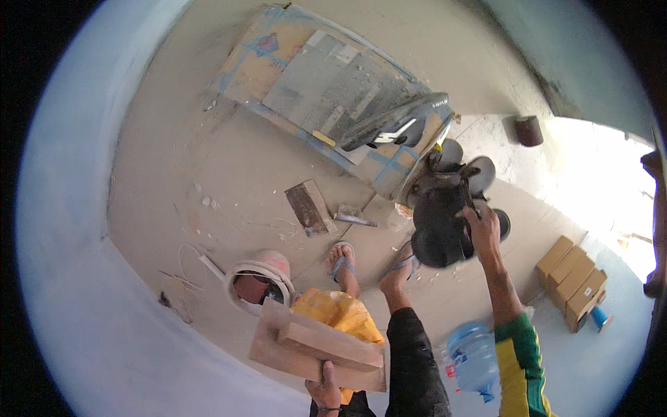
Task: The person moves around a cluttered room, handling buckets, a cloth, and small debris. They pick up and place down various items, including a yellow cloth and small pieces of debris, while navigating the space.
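My left hand [325,390] is closed on the edge of a flat wooden board with a raised block along it, like a wooden float [326,342], thumb on top. An orange-yellow cloth [337,311] lies behind the board, over my lap area. My right hand [484,233] reaches forward, fingers wrapped round a dark bar-like part of a black rounded object [439,233]. Several grey and black round pieces surround that object; its kind I cannot make out. On the floor by my sandalled feet are a brown block [310,208] and a narrow metal-looking tool [356,217].
A long cardboard-covered box [253,76] with blue tape bears a black curved object [396,125]. A bucket [285,267] stands at left, with dark red material inside. To the right are a clear blue water jug [474,358], small cardboard boxes [573,281] and a brown roll [529,131].
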A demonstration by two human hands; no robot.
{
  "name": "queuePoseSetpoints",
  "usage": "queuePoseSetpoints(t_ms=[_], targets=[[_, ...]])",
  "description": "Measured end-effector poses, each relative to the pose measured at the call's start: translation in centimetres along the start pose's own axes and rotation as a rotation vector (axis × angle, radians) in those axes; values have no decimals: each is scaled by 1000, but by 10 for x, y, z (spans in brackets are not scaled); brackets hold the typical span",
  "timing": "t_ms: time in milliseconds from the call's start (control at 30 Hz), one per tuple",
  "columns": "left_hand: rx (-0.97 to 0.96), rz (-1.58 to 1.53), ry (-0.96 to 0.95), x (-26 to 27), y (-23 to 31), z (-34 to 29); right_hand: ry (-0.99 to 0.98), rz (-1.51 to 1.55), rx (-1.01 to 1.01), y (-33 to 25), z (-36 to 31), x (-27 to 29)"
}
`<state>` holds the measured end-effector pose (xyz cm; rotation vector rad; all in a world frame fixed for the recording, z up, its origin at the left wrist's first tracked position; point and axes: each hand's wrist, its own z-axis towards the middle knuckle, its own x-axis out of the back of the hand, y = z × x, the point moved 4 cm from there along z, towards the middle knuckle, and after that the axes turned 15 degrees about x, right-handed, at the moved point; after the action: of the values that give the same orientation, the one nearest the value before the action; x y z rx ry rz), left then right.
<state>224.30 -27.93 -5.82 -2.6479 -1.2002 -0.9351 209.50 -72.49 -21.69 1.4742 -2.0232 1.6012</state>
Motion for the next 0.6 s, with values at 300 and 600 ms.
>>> queuePoseSetpoints(t_ms=[300,600], targets=[[45,-110,21,16,-1,3,-321,418,138,-251,27,1],[100,-183,50,23,-5,8,-164,808,17,-308,186,-175]])
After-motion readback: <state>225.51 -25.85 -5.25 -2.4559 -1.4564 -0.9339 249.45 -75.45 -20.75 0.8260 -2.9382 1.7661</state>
